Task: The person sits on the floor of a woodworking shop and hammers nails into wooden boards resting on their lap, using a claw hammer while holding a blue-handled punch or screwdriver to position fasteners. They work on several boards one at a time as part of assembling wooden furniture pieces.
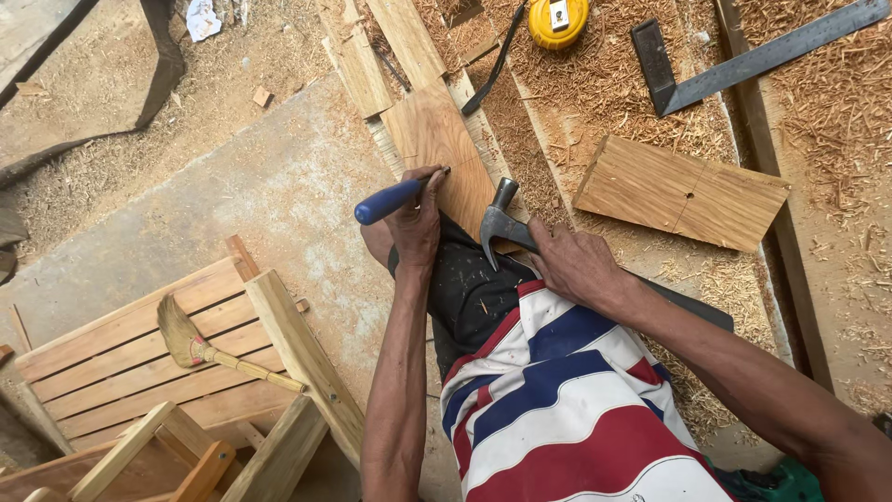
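Note:
My left hand (pixel 417 223) grips a chisel with a blue handle (pixel 386 200), its blade end resting on a brown wooden board (pixel 441 139) that lies under my knee. My right hand (pixel 576 265) holds a claw hammer (pixel 502 221) close to its steel head, just right of the chisel and low over the board. My leg in dark shorts presses on the board's near end. The chisel's tip is hidden behind my fingers.
A second board (pixel 683 192) lies to the right amid wood shavings. A yellow tape measure (pixel 558 20) and a steel try square (pixel 743 60) sit at the top. A slatted wooden frame (pixel 139 358) with a small broom (pixel 200 349) stands at lower left on the concrete floor.

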Demonstrator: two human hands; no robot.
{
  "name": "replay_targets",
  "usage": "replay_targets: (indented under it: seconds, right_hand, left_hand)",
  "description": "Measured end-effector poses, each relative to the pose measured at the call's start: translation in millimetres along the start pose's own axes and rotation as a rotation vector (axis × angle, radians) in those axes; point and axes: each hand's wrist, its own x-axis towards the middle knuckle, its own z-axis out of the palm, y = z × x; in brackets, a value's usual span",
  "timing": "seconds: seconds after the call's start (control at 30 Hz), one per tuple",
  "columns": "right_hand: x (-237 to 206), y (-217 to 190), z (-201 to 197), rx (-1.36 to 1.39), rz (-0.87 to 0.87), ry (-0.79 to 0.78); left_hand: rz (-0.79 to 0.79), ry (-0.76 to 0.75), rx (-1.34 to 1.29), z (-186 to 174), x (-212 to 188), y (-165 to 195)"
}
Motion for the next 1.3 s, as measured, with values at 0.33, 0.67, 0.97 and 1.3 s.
replay_targets:
  seconds: [0.33,0.67,0.97,1.3]
  right_hand:
    - [1,5,8,0.019,-0.007,0.027]
    - [-7,20,-13,0.138,0.062,-0.129]
    - [-58,-51,-116,0.095,-0.672,0.618]
    - [-45,-85,-160,0.05,-0.528,0.469]
  left_hand:
    - [0.029,0.001,0.086,2,-2,-3]
    - [0.06,-0.008,0.233,9,-10,-11]
    - [-0.374,-0.004,-0.515,-9,-37,-66]
    - [-0.102,-0.156,0.202,-6,-24,-15]
